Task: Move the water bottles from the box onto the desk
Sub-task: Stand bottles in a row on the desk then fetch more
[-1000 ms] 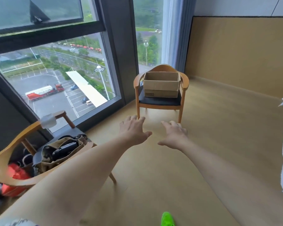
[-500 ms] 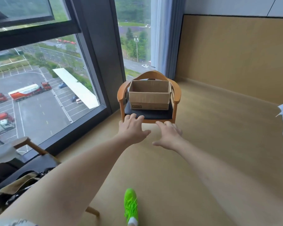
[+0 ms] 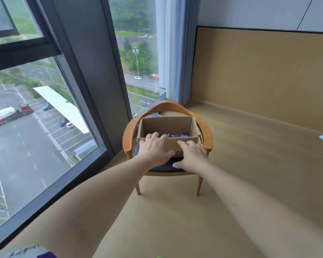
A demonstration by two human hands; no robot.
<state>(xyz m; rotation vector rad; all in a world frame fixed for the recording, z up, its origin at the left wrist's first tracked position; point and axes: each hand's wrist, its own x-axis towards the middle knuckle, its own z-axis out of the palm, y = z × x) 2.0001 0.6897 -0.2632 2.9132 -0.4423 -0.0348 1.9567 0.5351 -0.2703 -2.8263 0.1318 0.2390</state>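
Along the left of the frame a tall dark-framed window [image 3: 45,118] looks down on a car park, so the room sits well above ground. Just right of it, at the centre, stands a round-backed wooden armchair with a dark seat cushion [image 3: 168,165], which raises the load to easy reach for someone standing. On that cushion rests the open brown cardboard box [image 3: 166,125], flaps out of the way so the contents can be lifted straight up. The left hand [image 3: 154,149] lies flat against the box's near wall, fingers straight and spread, the tips over the rim, gripping nothing. Beside it the right hand [image 3: 191,155] is likewise spread and relaxed on the same wall, holding nothing; both look placed to steady the box or reach in. Inside, near the right rear, only a dark blue-purple patch [image 3: 176,135] shows; whether it is a water bottle's label I cannot tell. No desk is in view
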